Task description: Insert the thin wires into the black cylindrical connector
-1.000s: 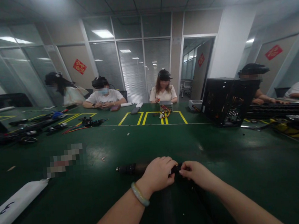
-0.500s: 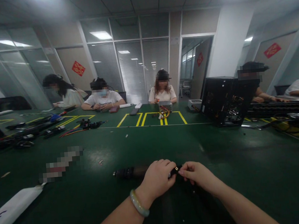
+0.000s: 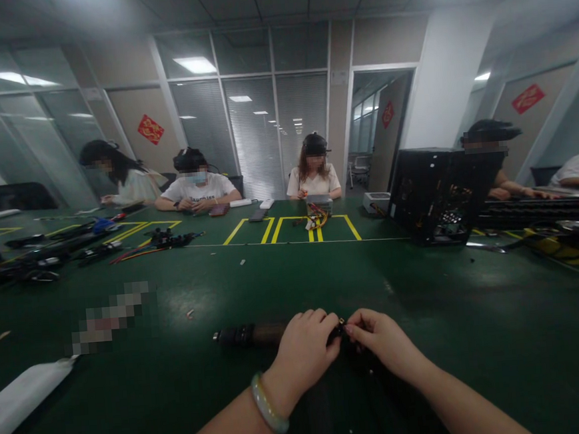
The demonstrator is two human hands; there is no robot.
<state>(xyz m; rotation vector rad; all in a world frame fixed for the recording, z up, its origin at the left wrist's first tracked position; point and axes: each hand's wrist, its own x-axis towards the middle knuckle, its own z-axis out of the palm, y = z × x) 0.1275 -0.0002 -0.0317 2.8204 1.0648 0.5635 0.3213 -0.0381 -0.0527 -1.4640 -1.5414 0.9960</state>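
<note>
A dark, tube-shaped device (image 3: pixel 266 334) lies crosswise in front of me, with black ringed collars and a small metal tip at its left end. My left hand (image 3: pixel 306 339), with a pale bangle on the wrist, is wrapped over its right part. A small brass-coloured piece (image 3: pixel 342 321) shows at that end, between the two hands. Right beside it, my right hand (image 3: pixel 371 331) has thumb and fingers pinched together at the device's end. Whatever sits between those fingertips is too small and dark to make out.
A white strip-like object (image 3: pixel 28 401) lies on the green table (image 3: pixel 184 412) at left. Tangled cables (image 3: pixel 171 240) and black parts are farther back. A black computer case (image 3: pixel 441 195) stands at right, a power supply (image 3: pixel 320 206) at centre. Several people sit across the table.
Both hands keep nearly the same place on the device. My right fingertips have shifted slightly at its end. The whole view has moved a little.
</note>
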